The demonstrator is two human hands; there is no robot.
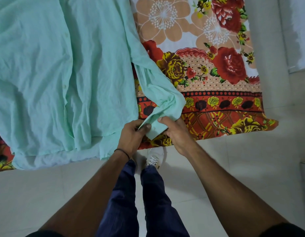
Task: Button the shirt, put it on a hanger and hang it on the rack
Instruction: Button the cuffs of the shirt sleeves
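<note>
The likeliest slip is judged to lie at the cuff (156,130): the cloth is thin and creased, and if its 2 edges are drawn together unevenly, the button could be missed by its hole or pulled back out. Neither button nor hole can be made out between the fingers, so the fastening cannot be confirmed. A further risk is seen in the sleeve (153,79), which runs slack to the near edge of the bedsheet (216,108); by a firm tug the shirt (62,74), whose hem already overhangs that edge, could be dragged toward the floor (234,168). No hanger or rack is in view

The cuff is held by both hands at the near edge of the bed. By the left hand (131,135) the cuff's left edge is pinched between thumb and curled fingers. By the right hand (175,132) the other side is gripped, thumb pressed on top, fingers tucked beneath. The 2 hands are kept close together. The shirt is laid spread out, front up, on the bedsheet
</note>
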